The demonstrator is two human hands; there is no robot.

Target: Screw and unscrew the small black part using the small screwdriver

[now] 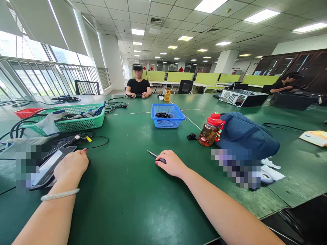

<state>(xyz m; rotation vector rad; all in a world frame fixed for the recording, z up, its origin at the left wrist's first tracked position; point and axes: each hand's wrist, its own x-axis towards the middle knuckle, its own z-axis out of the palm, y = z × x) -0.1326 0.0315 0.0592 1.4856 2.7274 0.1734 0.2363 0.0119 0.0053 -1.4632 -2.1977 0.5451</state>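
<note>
My right hand rests on the green table, closed round the dark handle of a tool with a slim, tapering metal blade. The blade points away and to the left; whether it is a knife or another tool I cannot tell. My left hand, a white bangle on its wrist, is curled into a fist at the table's left. It lies against the right edge of a dark flat case with a pale panel. What its fingers hold, if anything, is hidden.
Behind my left hand stands a green basket with gloves and cables. A blue basket holds black cords. To the right are a red-capped bottle and a blue bag. A computer case and two people are farther off.
</note>
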